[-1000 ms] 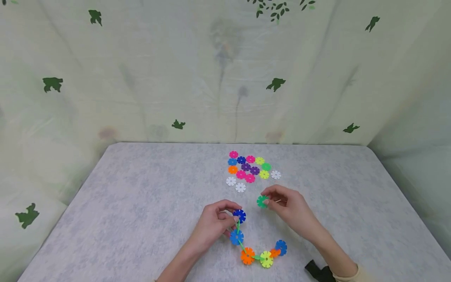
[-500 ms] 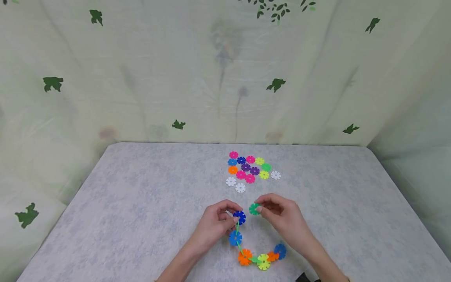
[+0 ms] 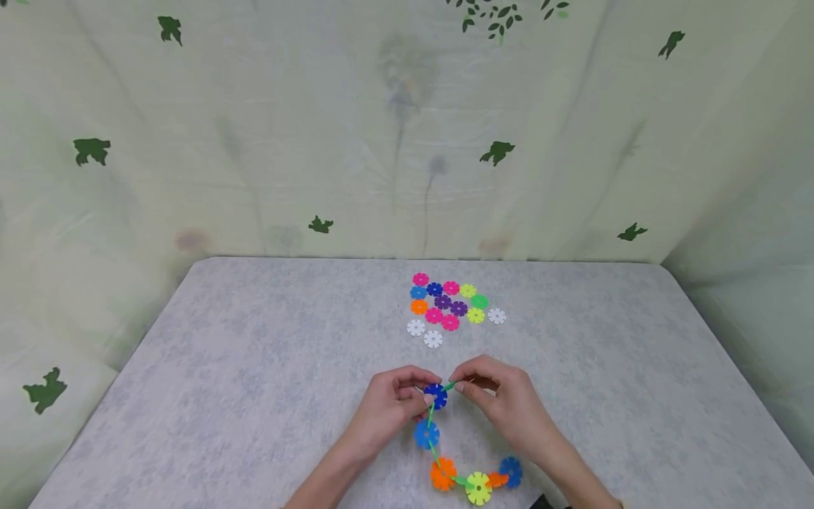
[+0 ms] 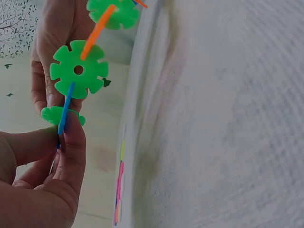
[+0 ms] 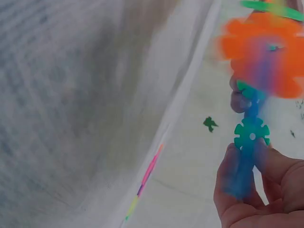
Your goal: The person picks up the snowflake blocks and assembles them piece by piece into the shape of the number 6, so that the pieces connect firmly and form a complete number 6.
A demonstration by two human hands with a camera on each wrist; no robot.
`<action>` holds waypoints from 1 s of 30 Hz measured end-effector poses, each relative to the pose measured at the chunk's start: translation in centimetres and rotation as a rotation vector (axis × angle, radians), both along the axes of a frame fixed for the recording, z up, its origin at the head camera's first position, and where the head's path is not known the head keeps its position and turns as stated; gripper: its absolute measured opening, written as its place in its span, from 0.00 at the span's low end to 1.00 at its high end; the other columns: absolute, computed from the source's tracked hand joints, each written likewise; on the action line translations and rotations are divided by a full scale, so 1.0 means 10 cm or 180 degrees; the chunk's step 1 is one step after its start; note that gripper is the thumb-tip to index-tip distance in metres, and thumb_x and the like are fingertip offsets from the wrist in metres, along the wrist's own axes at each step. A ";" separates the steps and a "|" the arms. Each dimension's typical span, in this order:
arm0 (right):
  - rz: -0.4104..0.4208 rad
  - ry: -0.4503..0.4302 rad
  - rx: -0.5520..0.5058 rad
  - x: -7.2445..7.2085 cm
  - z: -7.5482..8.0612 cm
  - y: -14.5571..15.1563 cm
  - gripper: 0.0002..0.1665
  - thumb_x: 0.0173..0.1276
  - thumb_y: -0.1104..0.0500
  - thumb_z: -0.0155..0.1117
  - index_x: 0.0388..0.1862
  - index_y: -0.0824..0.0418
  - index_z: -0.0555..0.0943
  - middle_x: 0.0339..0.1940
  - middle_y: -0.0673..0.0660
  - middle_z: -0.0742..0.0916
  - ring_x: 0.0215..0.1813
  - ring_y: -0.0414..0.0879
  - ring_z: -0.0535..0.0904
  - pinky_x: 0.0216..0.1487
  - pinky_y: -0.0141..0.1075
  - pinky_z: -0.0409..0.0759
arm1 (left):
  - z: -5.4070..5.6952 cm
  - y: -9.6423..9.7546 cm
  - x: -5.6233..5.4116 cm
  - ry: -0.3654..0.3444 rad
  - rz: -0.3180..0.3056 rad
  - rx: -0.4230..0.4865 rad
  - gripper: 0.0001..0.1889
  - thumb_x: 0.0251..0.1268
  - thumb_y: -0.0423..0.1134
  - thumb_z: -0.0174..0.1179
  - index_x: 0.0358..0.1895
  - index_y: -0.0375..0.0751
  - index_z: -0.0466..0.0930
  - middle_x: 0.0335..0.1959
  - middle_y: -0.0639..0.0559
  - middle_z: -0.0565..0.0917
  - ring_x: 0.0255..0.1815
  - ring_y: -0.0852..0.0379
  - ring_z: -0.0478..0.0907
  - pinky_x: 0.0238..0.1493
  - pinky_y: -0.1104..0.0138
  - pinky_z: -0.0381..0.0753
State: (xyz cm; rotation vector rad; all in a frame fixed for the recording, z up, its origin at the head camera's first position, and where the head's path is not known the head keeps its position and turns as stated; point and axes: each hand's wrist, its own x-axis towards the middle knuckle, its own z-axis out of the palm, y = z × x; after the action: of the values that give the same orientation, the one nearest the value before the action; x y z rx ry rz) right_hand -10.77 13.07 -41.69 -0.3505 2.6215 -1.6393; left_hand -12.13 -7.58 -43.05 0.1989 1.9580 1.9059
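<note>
My left hand [image 3: 391, 403] pinches a dark blue notched flower disc [image 3: 437, 391] between thumb and fingers. It heads a chain of interlocking discs. Below hang a lighter blue disc [image 3: 427, 434], an orange disc [image 3: 443, 474], a yellow disc [image 3: 478, 490] and, at the tail, a blue disc [image 3: 511, 470], with thin green ones seen edge-on among them. My right hand [image 3: 499, 389] pinches a green disc [image 3: 449, 387], turned edge-on, its rim right at the dark blue disc's edge. The left wrist view shows a green chain disc [image 4: 64, 71] face-on; an orange disc [image 5: 237, 42] is blurred in the right wrist view.
Beyond the hands, several loose discs lie flat on the grey table [image 3: 286, 332], among them pink [image 3: 450, 322], purple [image 3: 458, 309] and white [image 3: 433, 339] ones. A black object [image 3: 541, 502] shows by the right forearm. A printed curtain [image 3: 356, 141] hangs behind the table.
My right hand has moved left and down to the dark blue disc, and its green disc has turned from face-on to edge-on. The left hand stays nearly in place; the chain sways slightly.
</note>
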 end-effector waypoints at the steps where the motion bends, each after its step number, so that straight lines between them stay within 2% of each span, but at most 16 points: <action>1: 0.0003 0.0013 0.0011 0.00 0.00 0.00 0.11 0.66 0.67 0.66 0.39 0.50 0.85 0.37 0.40 0.85 0.40 0.39 0.82 0.47 0.35 0.82 | 0.00 0.00 0.00 -0.0010 -0.0004 0.0028 0.12 0.65 0.26 0.59 0.51 0.32 0.81 0.31 0.45 0.85 0.27 0.54 0.77 0.34 0.68 0.81; 13: 0.0161 0.0076 -0.0002 -0.01 -0.02 0.01 0.15 0.66 0.68 0.66 0.38 0.47 0.85 0.38 0.42 0.86 0.42 0.41 0.82 0.49 0.35 0.81 | 0.01 -0.01 0.02 -0.0106 -0.0107 0.0163 0.10 0.66 0.26 0.59 0.48 0.34 0.83 0.27 0.45 0.84 0.25 0.56 0.77 0.33 0.68 0.81; 16: 0.0188 -0.0124 -0.0150 -0.01 -0.03 0.02 0.13 0.67 0.67 0.65 0.40 0.48 0.86 0.39 0.45 0.86 0.43 0.44 0.83 0.48 0.34 0.82 | 0.01 0.00 0.03 -0.0038 -0.0163 0.0055 0.11 0.66 0.26 0.58 0.49 0.37 0.84 0.25 0.47 0.82 0.24 0.56 0.76 0.33 0.68 0.80; 19: 0.0228 -0.0396 -0.0377 -0.03 -0.03 0.05 0.10 0.69 0.66 0.65 0.46 0.55 0.85 0.45 0.52 0.86 0.48 0.50 0.83 0.49 0.34 0.81 | 0.00 0.00 0.03 0.0094 -0.0184 -0.0076 0.12 0.67 0.26 0.57 0.49 0.39 0.84 0.24 0.47 0.81 0.25 0.55 0.76 0.32 0.67 0.80; 23: 0.0235 -0.0554 -0.0535 -0.07 -0.02 0.12 0.15 0.70 0.62 0.64 0.54 0.63 0.82 0.51 0.60 0.85 0.54 0.56 0.81 0.51 0.34 0.80 | -0.01 0.00 0.02 0.0212 -0.0110 -0.0169 0.12 0.67 0.27 0.58 0.49 0.38 0.84 0.29 0.46 0.83 0.25 0.54 0.77 0.31 0.66 0.81; 27: 0.0226 -0.0477 -0.0404 -0.16 0.00 0.23 0.15 0.71 0.61 0.64 0.54 0.63 0.82 0.51 0.61 0.85 0.54 0.57 0.81 0.51 0.34 0.80 | -0.02 -0.02 0.01 0.0229 -0.0048 -0.0175 0.11 0.66 0.28 0.59 0.49 0.38 0.84 0.32 0.47 0.83 0.25 0.53 0.78 0.32 0.66 0.82; 30: 0.0238 -0.0383 -0.0185 -0.28 0.01 0.35 0.14 0.71 0.62 0.63 0.54 0.63 0.82 0.51 0.60 0.85 0.53 0.55 0.81 0.50 0.34 0.81 | -0.02 -0.03 0.01 0.0238 -0.0005 -0.0175 0.11 0.65 0.27 0.60 0.48 0.38 0.85 0.31 0.46 0.83 0.24 0.52 0.79 0.32 0.64 0.83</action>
State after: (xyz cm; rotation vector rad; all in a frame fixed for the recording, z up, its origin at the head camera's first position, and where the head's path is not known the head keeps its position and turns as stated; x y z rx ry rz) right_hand -13.56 16.52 -41.62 -0.3364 2.4484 -1.6607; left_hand -12.05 -7.84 -43.25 0.2595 2.0554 1.8665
